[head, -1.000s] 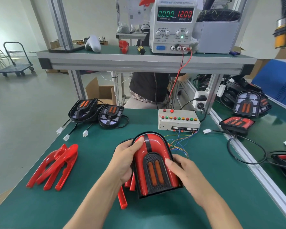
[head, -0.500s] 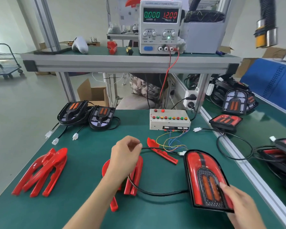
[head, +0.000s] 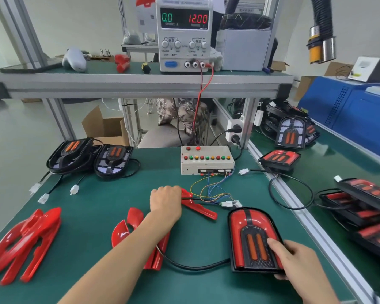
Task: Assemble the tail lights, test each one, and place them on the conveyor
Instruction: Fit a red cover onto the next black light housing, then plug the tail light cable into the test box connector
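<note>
Since half a second back your left hand [head: 166, 199] has reached forward from the red covers near you to the far end of the black cable [head: 191, 264], up by the loose red cover piece [head: 199, 207] and the white connector [head: 229, 203]. Its fingers are curled down over that spot, but from the head view I can't tell if they've actually pinched the cable or just rest there. Your right hand [head: 294, 260] hasn't really shifted: thumb on the face of the tail light [head: 250, 240], fingers wrapped under its near right corner, gripping it flat on the tabletop [head: 92, 207].

That light sits at the right side, close to the aluminium rail [head: 298, 207] edging the tabletop, with the conveyor [head: 316, 172] and finished lights just beyond. Open green surface lies between your two arms and in front of the test box [head: 207, 160]. Red covers [head: 24, 240] are stacked at the near left edge, two unfinished black housings [head: 90, 155] at the far left. The power supply [head: 183, 34] on the shelf reads 12.00 volts.
</note>
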The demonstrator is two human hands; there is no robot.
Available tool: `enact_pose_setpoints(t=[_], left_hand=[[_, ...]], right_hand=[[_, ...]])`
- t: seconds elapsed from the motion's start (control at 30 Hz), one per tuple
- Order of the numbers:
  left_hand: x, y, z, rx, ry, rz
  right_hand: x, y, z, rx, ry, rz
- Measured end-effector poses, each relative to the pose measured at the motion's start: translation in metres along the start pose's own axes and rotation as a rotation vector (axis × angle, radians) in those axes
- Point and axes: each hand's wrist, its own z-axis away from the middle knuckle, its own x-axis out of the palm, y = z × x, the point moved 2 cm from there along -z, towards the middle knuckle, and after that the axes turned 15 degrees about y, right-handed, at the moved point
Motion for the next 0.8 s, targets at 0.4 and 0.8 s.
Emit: enact_pose_setpoints(t=[0.4, 0.8], left_hand=[[-0.067, -0.027, 0.042, -0.295, -0.127, 1.018], [-0.109, 0.019, 0.102, 0.136, -0.155, 0.936]], right_hand=[[0.015, -0.053, 0.046, -0.565, 0.207, 0.01], [0.11, -0.109, 0.003, 0.544, -0.194, -0.867]])
